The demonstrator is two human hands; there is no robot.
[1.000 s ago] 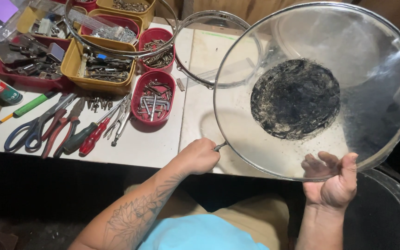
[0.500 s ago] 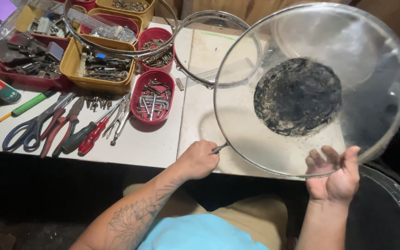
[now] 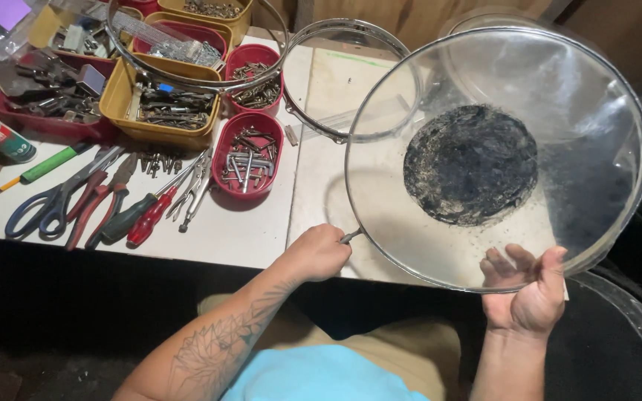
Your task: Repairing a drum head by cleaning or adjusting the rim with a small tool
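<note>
At the table's near edge, the left hand [image 3: 319,252] is closed around a thin metal tool [image 3: 351,237] whose tip touches the rim of a clear drumhead [image 3: 559,111], while the right hand [image 3: 527,291] grips that rim from below, fingers curled over it. Tilted up, the head hangs above both hands with its black centre patch [image 3: 471,165] frayed and dirty, so any cleaning looks barely begun. Beyond lie a metal hoop [image 3: 351,28], red trays of screws [image 3: 247,154], pliers [image 3: 105,200] and scissors [image 3: 46,212]
</note>
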